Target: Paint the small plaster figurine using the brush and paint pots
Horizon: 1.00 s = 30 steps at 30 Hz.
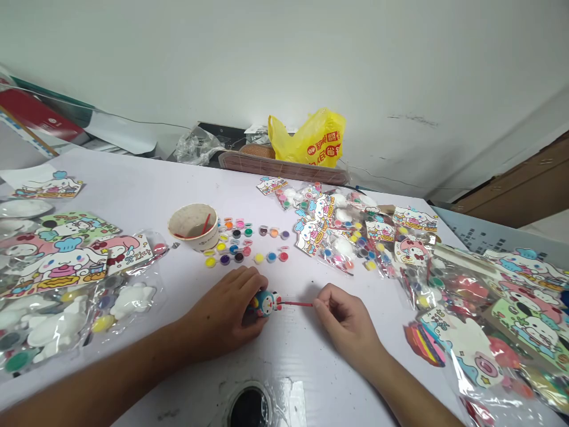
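Observation:
My left hand [237, 308] is wrapped round a small painted figurine [267, 302], blue and white with red on its ears. Between the thumb and fingers of my right hand [344, 317] is a thin red paintbrush [300, 304]. Its dark tip points left and meets the figurine's ear end. Beyond my left hand stand small open paint pots [239, 258] in short strips of several colours. Beside them a paper cup [193, 222] holds murky water and another red brush. The figurine's lower part is hidden by my fingers.
Plastic-wrapped painting kits [342, 231] with cartoon cards lie at the back right, and more kits [466, 332] fill the right side. Others [66, 296] cover the left. Behind the table's far edge are a yellow plastic bag [311, 139] and a wall. A round dark hole [249, 406] sits near me.

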Each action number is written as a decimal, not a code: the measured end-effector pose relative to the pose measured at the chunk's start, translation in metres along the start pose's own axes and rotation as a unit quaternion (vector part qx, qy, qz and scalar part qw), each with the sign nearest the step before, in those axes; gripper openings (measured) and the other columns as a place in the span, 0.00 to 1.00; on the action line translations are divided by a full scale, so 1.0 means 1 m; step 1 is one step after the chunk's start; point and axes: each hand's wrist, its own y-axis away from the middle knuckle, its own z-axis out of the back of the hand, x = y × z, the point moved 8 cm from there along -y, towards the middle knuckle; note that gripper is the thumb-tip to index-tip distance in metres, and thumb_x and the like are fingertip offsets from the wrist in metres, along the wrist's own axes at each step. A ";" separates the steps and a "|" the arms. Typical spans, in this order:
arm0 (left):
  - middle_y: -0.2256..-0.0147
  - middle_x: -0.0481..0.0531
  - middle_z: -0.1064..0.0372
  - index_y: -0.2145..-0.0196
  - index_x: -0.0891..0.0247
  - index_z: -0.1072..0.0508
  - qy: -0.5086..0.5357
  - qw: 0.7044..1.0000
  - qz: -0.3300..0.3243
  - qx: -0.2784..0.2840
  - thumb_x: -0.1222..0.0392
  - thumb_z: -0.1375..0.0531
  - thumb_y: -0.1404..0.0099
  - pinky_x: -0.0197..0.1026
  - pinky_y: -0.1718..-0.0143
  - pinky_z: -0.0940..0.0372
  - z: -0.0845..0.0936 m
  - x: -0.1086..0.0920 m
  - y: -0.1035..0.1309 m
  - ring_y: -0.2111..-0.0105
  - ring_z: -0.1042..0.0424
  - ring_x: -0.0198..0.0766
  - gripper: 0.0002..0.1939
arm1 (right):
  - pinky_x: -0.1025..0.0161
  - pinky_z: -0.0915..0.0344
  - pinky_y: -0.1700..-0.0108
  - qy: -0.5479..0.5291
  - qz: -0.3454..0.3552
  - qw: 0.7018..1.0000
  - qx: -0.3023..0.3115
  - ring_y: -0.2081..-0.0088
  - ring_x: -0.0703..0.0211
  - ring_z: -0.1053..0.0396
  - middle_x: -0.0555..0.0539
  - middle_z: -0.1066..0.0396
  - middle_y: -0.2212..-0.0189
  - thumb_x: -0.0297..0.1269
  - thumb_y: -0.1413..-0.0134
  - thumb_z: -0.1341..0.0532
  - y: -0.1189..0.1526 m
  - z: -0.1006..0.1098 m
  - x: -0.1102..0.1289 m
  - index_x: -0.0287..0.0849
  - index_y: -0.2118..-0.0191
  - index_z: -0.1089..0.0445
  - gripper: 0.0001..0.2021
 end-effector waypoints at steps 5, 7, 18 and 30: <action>0.62 0.51 0.38 0.59 0.60 0.41 -0.001 1.000 -0.006 0.001 0.65 0.43 0.41 0.44 0.61 0.41 0.000 -0.001 0.000 0.62 0.39 0.43 0.12 | 0.66 0.52 0.75 0.000 0.010 1.000 0.001 0.77 0.64 0.51 0.56 0.49 0.80 0.42 0.37 0.44 0.001 -0.001 0.000 0.44 0.74 0.42 0.14; 0.62 0.50 0.38 0.59 0.60 0.41 0.001 1.000 -0.007 -0.003 0.65 0.43 0.41 0.44 0.61 0.41 0.000 -0.001 0.000 0.63 0.39 0.43 0.12 | 0.66 0.53 0.75 0.003 0.013 1.000 -0.005 0.77 0.64 0.52 0.56 0.49 0.80 0.41 0.38 0.44 0.001 0.000 0.001 0.44 0.74 0.43 0.14; 0.62 0.50 0.38 0.59 0.59 0.42 0.010 1.000 -0.011 -0.019 0.64 0.43 0.40 0.44 0.60 0.40 0.004 -0.003 0.001 0.63 0.38 0.42 0.12 | 0.66 0.52 0.76 0.006 0.017 1.000 -0.008 0.77 0.64 0.51 0.55 0.49 0.80 0.41 0.39 0.44 0.001 0.001 0.003 0.44 0.75 0.42 0.14; 0.61 0.51 0.36 0.58 0.59 0.40 0.003 1.000 -0.012 -0.008 0.64 0.43 0.40 0.43 0.60 0.40 0.002 -0.001 0.000 0.61 0.37 0.43 0.12 | 0.66 0.51 0.75 0.013 0.026 1.000 -0.002 0.77 0.64 0.50 0.56 0.47 0.80 0.40 0.38 0.44 0.002 -0.002 0.003 0.43 0.73 0.41 0.13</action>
